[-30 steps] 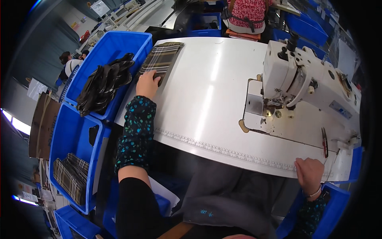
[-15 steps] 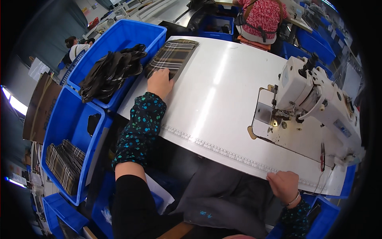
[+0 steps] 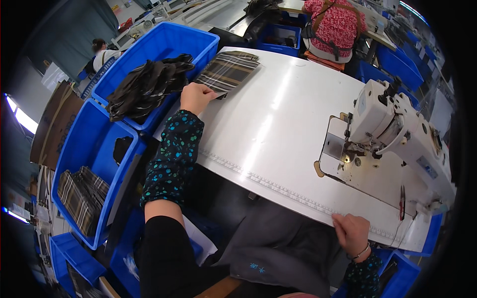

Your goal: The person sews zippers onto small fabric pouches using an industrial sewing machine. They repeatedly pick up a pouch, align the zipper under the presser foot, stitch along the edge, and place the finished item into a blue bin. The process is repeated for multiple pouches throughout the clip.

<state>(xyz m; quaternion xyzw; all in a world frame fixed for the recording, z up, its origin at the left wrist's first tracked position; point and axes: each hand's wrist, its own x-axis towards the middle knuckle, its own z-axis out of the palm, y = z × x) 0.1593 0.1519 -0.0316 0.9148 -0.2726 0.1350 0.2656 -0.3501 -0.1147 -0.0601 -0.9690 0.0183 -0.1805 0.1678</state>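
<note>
On the table [image 3: 248, 124] lies dark plaid fabric [image 3: 228, 70].

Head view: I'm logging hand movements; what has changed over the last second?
The right hand has moved left along the front edge of the table, away from the scissors. The left hand has shifted left at the near edge of the cloth, seemingly pinching it. Machine and scissors stay put.

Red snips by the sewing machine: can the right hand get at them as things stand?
Likely yes: the right hand is at the front edge of the table, near the red snips, and nothing upright seems to stand between.
</note>
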